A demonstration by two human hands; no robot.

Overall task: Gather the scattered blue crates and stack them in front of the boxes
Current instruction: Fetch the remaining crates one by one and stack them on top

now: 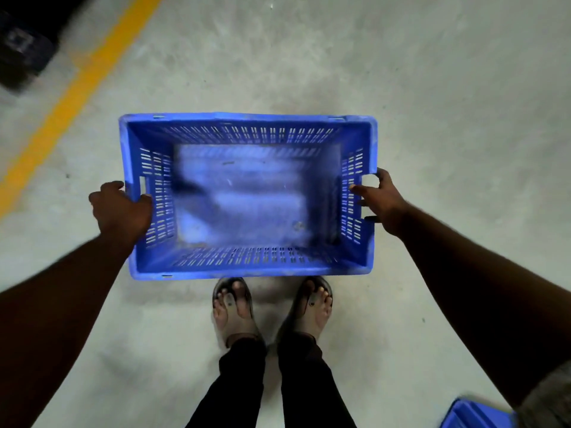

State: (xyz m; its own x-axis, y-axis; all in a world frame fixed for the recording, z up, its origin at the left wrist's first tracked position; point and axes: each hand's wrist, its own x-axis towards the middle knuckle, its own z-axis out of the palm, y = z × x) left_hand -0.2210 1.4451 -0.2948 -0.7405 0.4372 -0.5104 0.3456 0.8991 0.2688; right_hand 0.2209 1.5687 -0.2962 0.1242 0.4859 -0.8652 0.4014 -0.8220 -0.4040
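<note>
I hold one blue crate [247, 118] at the centre of view, just past my feet [234, 307] in sandals at 6 o'clock. My left hand [122, 211] grips its 9 o'clock end wall. My right hand [381, 200] grips the 3 o'clock wall, fingers [358, 189] curled through the handle slot. The crate is empty: hard plastic, rectangular, with slotted walls and a scuffed bottom. The floor [340, 57] is pale mottled concrete with a yellow line [80, 88] at 10 o'clock. A second crate [475, 415] peeks in at 5 o'clock. No boxes or stack show, so I judge that gathering is under way and stacking is still to come.
</note>
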